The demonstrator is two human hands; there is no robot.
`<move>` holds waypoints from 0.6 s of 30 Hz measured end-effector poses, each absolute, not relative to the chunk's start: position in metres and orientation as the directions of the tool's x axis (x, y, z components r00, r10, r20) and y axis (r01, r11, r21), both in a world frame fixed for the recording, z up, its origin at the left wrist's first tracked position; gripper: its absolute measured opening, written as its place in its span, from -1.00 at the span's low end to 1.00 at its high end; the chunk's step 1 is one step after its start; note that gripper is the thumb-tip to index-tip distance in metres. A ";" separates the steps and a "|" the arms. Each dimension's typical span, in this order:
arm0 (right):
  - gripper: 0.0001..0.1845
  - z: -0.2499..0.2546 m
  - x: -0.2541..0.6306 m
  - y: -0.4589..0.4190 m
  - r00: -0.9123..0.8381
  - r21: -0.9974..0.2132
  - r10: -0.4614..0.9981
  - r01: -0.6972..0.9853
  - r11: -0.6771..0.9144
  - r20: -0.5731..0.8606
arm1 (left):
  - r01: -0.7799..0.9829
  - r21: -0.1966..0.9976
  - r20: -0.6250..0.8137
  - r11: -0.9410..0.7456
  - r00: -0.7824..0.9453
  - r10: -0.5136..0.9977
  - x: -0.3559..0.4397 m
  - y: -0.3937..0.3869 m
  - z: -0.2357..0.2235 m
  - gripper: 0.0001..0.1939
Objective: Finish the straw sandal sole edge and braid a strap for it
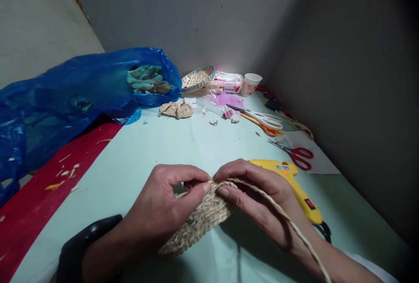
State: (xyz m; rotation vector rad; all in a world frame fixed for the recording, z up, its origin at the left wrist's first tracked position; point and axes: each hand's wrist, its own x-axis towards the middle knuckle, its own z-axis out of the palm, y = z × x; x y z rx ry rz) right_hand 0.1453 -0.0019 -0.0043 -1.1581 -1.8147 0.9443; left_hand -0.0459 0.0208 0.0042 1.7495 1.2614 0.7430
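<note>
And there, left hand (pixel 163 200) and right hand (pixel 278 191) both pinch the woven straw piece (pixel 207 217) by its top edge, body slanting below the fingertips (pixel 205 189), looking light, pliable, best held there.

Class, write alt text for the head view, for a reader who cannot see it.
Left hand and right hand pinch a straw-coloured woven piece, a braided cord trailing over the right forearm; a yellow glue gun, red-handled scissors and a blue bag lie around them.
</note>
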 end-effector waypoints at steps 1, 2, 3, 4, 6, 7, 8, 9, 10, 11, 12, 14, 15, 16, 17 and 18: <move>-0.93 -0.005 0.145 -0.002 -0.288 -0.885 0.936 0.355 0.300 0.202 | 0.446 0.883 -0.018 -0.144 0.339 0.940 -0.047 0.021 0.004 -0.84; -0.93 -0.005 0.144 -0.002 -0.283 -0.896 0.940 0.344 0.282 0.187 | 0.430 0.893 -0.034 -0.135 0.364 0.931 -0.048 0.022 0.004 -0.83; -0.93 -0.004 0.144 -0.001 -0.271 -0.908 0.947 0.327 0.261 0.174 | 0.410 0.904 -0.052 -0.120 0.386 0.921 -0.049 0.024 0.004 -0.82; -0.93 -0.004 0.145 0.000 -0.251 -0.921 0.955 0.311 0.235 0.159 | 0.384 0.918 -0.071 -0.099 0.405 0.912 -0.051 0.026 0.005 -0.80; -0.91 -0.006 0.150 0.004 -0.184 -0.941 0.975 0.287 0.179 0.129 | 0.325 0.944 -0.090 -0.049 0.399 0.912 -0.057 0.031 0.005 -0.70; -0.89 -0.007 0.153 0.006 -0.137 -0.951 0.983 0.268 0.156 0.123 | 0.307 0.951 -0.087 -0.031 0.363 0.928 -0.061 0.034 0.006 -0.64; -0.88 -0.010 0.157 0.009 -0.087 -0.960 0.988 0.238 0.145 0.127 | 0.298 0.954 -0.075 -0.019 0.300 0.951 -0.065 0.038 0.005 -0.59; -0.85 -0.013 0.161 0.013 -0.038 -0.970 0.990 0.201 0.139 0.134 | 0.305 0.952 -0.052 -0.018 0.217 0.975 -0.069 0.042 0.005 -0.56; -0.83 -0.016 0.165 0.016 0.008 -0.978 0.990 0.159 0.138 0.141 | 0.318 0.948 -0.026 -0.018 0.132 0.991 -0.073 0.046 0.003 -0.55; -0.81 -0.019 0.169 0.019 0.050 -0.984 0.988 0.114 0.138 0.144 | 0.319 0.947 0.012 -0.027 0.049 0.999 -0.076 0.050 0.002 -0.56; -0.79 -0.022 0.173 0.022 0.087 -0.988 0.986 0.074 0.136 0.142 | 0.308 0.951 0.046 -0.037 -0.022 0.999 -0.079 0.053 0.000 -0.58; -0.76 -0.027 0.179 0.027 0.153 -0.991 0.979 0.019 0.131 0.133 | 0.272 0.961 0.085 -0.048 -0.126 0.988 -0.083 0.060 -0.005 -0.65; -0.75 -0.028 0.181 0.029 0.179 -0.992 0.976 -0.006 0.129 0.126 | 0.253 0.966 0.096 -0.053 -0.162 0.982 -0.084 0.063 -0.008 -0.69; -0.73 -0.028 0.181 0.031 0.200 -0.991 0.973 -0.034 0.128 0.119 | 0.228 0.972 0.099 -0.054 -0.189 0.977 -0.085 0.066 -0.011 -0.71; -0.71 -0.028 0.181 0.032 0.218 -0.990 0.970 -0.064 0.129 0.112 | 0.193 0.980 0.086 -0.046 -0.206 0.975 -0.085 0.068 -0.014 -0.73; -0.69 -0.027 0.180 0.032 0.232 -0.987 0.968 -0.097 0.125 0.100 | 0.150 0.988 0.062 -0.030 -0.213 0.975 -0.085 0.070 -0.017 -0.73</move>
